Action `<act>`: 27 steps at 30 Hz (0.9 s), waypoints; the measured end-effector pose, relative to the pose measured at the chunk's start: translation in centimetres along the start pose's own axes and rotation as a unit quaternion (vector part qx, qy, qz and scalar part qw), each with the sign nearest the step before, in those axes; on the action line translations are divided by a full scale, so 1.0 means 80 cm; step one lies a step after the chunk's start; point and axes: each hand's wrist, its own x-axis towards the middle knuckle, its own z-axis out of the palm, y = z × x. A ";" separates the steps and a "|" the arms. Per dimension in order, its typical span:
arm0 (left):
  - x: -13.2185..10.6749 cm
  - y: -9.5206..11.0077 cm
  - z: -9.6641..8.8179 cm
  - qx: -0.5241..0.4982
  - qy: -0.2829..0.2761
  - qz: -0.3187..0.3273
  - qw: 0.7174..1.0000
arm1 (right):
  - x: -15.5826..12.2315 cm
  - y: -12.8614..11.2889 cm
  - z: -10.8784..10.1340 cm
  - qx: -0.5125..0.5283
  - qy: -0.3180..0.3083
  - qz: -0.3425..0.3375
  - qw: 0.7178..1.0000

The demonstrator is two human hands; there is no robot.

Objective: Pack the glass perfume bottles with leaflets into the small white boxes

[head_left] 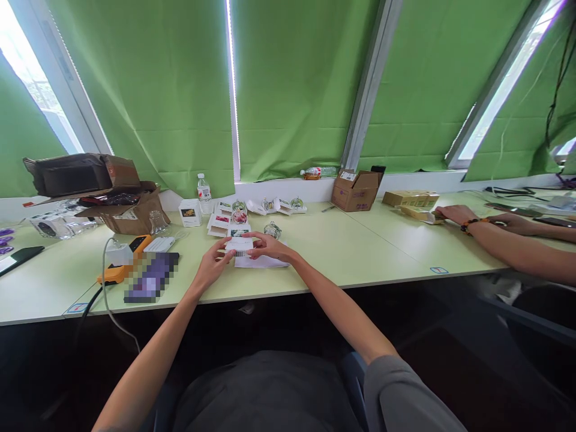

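A small white box (pixel 239 245) with printed lines and a barcode is held between both hands above the table. My left hand (pixel 215 261) is closed on its left side, thumb near the lower corner. My right hand (pixel 266 247) grips the right side between thumb and fingers. Beneath lies a white paper sheet (pixel 266 262), partly covered by the hands. A clear glass ornament (pixel 272 230) rests just behind my right hand. Farther back, several white cards with pictures (pixel 220 221) and another glass ornament (pixel 239 216) are grouped together.
Left of me are a pixelated purple object (pixel 152 277), an orange power strip (pixel 117 273), opened cardboard boxes (pixel 128 217) and a water bottle (pixel 204 191). A brown carton (pixel 356 191) stands at the back. At the right, another person's hands (pixel 461 215) touch yellowish boxes (pixel 420 213).
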 end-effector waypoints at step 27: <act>-0.002 0.004 -0.002 0.020 -0.007 0.010 1.000 | 0.006 0.009 -0.002 -0.006 0.006 -0.003 1.000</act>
